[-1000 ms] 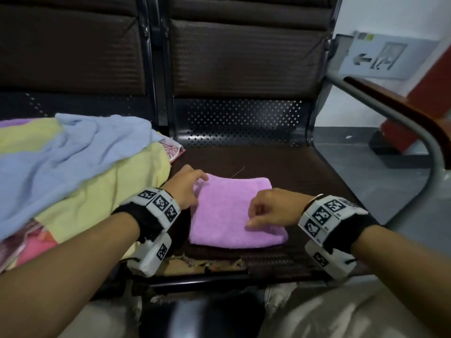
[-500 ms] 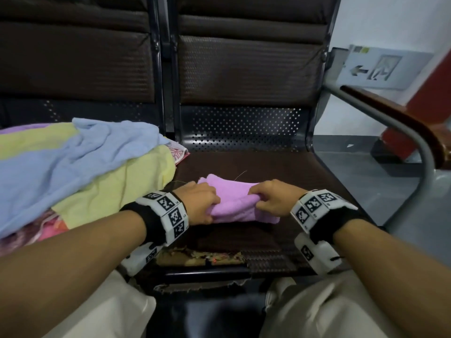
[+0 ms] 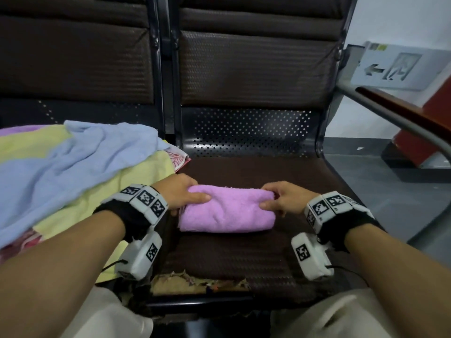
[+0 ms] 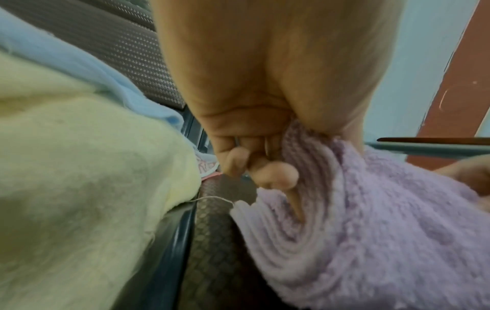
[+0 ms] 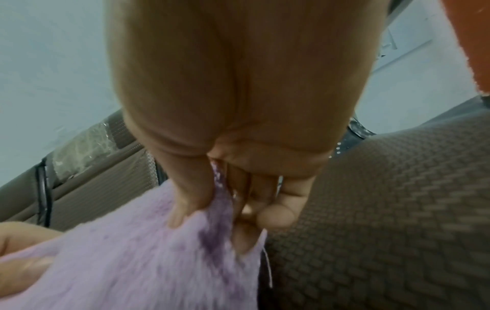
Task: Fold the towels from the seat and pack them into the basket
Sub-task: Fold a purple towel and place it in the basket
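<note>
A folded pink towel lies across the middle of the dark brown seat. My left hand pinches its left end, thumb on top, fingers curled under the layered folds. My right hand pinches the right end of the pink towel between thumb and fingers. Both hands hold the towel just over the seat cushion. No basket is in view.
A heap of unfolded towels lies on the neighbouring seat at left: a light blue one over a yellow one. A metal armrest rises at right. The seat's front edge is torn.
The pink towel went from a flat square to a narrower folded bundle. Both hands moved to its two ends and now pinch them, nearer to me on the seat.
</note>
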{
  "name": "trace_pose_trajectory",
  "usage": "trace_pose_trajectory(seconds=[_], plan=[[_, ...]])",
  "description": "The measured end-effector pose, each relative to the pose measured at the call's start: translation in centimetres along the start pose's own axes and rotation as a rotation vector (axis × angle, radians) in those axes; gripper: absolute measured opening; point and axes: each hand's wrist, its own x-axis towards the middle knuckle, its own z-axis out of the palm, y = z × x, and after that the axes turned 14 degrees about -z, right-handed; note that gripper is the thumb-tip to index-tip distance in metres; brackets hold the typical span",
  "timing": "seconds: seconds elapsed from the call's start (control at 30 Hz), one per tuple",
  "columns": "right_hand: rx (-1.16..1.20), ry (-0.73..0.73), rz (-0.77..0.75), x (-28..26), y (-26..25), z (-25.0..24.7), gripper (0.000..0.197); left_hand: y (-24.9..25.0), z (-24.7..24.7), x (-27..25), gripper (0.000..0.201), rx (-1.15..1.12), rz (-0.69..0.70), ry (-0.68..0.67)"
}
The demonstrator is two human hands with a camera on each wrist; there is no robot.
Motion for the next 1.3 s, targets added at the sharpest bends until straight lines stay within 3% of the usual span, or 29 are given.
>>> trace_pose_trajectory(seconds=[0.1, 0.17, 0.27, 0.37, 0.5, 0.6, 0.77, 0.87, 1.0, 1.1, 1.2, 1.3], plan=[[-0.054, 0.101, 0.07, 1.3, 0.6, 0.5, 0.011, 0.0, 0.6, 1.0, 0.035, 0.115, -0.057, -0.03], [-0.201, 0.111, 0.155, 1.9, 0.8, 0.7, 0.022, 0.0, 0.8, 1.4, 0.04, 0.217, -0.065, -0.011], [-0.412, -0.015, 0.33, 2.1, 0.8, 0.8, 0.051, -0.4, 1.1, 1.8, 0.055, 0.252, -0.083, -0.028], [-0.427, -0.1, 0.386, 2.1, 0.2, 1.6, 0.071, -0.1, 1.2, 1.6, 0.047, 0.252, -0.06, -0.073], [-0.31, -0.055, 0.288, 1.6, -2.1, 2.0, 0.056, 0.1, 0.8, 0.4, 0.036, 0.264, 0.022, -0.087], [-0.148, 0.162, 0.103, 1.0, -4.5, 1.4, 0.021, 0.4, 0.1, -1.2, 0.04, 0.213, 0.078, -0.039], [-0.126, 0.302, -0.158, -1.7, -9.1, 1.3, 0.032, 3.2, -1.7, -5.0, 0.049, 0.394, 0.218, 0.041], [-0.132, 0.416, -0.331, -4.8, -12.2, 0.6, 0.034, 4.8, -2.6, -8.0, 0.067, 0.169, 0.29, 0.066], [-0.103, 0.395, -0.521, -8.9, -15.7, -1.2, 0.034, 7.5, -3.2, -11.6, 0.077, -0.287, 0.455, -0.044], [-0.035, 0.386, -0.59, -11.9, -16.6, -2.9, 0.035, 10.1, -3.3, -12.7, 0.055, -0.278, 0.42, -0.097], [0.012, 0.5, -0.565, -16.0, -15.4, -5.2, 0.037, 13.6, -2.7, -13.0, 0.024, -0.182, 0.336, -0.094], [0.035, 0.664, -0.45, -20.9, -11.3, -7.1, 0.032, 18.9, -0.8, -13.6, 0.011, -0.113, 0.447, -0.047]])
